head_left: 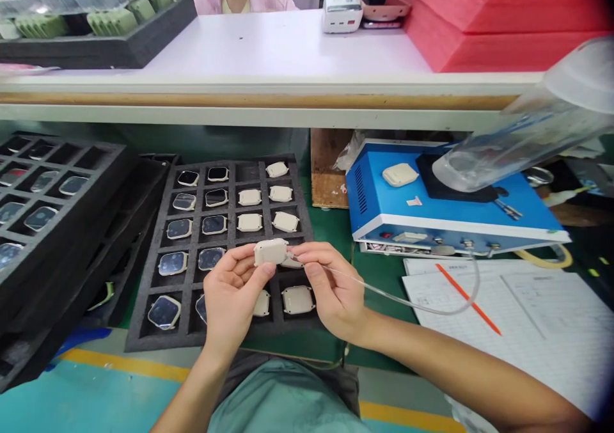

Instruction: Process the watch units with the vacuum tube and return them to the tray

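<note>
Left hand (235, 292) grips cream watch case (270, 252), held above black foam tray (144, 341) on green tabletop (384, 350). Right hand (339, 292) pinches end of clear tube (407, 300) at case's side edge; tube runs to front of blue machine (367, 193).

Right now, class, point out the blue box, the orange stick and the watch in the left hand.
Blue box (444, 209): head view, on its top.
Orange stick (461, 291): head view, on its shaft.
Held watch (270, 252): head view, on its pale face.
</note>
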`<action>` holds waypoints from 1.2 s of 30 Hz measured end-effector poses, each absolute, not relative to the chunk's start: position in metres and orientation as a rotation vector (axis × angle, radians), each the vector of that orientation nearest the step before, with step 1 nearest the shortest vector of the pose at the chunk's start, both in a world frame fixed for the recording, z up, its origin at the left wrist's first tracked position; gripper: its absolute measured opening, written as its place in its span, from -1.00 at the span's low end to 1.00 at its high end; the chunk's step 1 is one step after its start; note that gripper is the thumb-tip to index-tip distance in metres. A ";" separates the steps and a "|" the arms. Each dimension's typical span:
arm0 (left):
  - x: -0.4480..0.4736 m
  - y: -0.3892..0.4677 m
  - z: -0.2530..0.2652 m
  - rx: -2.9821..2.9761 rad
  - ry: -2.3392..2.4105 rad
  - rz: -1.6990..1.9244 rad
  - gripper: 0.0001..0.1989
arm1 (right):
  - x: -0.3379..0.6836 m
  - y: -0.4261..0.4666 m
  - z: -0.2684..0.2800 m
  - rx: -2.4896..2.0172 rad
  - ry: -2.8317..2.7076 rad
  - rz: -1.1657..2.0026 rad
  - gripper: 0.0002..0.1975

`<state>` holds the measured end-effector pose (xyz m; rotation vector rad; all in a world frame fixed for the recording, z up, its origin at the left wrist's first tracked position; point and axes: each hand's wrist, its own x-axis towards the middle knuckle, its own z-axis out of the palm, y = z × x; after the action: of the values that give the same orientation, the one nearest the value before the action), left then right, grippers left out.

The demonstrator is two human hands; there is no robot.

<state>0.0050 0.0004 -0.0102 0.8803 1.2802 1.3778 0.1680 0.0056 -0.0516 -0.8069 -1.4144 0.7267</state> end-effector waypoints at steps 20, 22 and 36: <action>0.006 0.000 -0.011 0.972 1.310 1.398 -0.65 | 0.170 0.005 -0.051 -0.821 -1.418 0.731 -0.79; 0.006 0.000 -0.010 0.994 1.308 1.404 -0.67 | 0.170 0.005 -0.051 -0.822 -1.420 0.737 -0.80; 0.005 0.001 -0.009 1.031 1.359 1.389 -0.61 | 0.167 0.010 -0.047 -0.836 -1.423 0.678 -0.82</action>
<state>0.0046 0.0010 -0.0088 1.0308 1.3591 1.3886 0.1671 0.0097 -0.0465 -0.8359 -1.4235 0.6783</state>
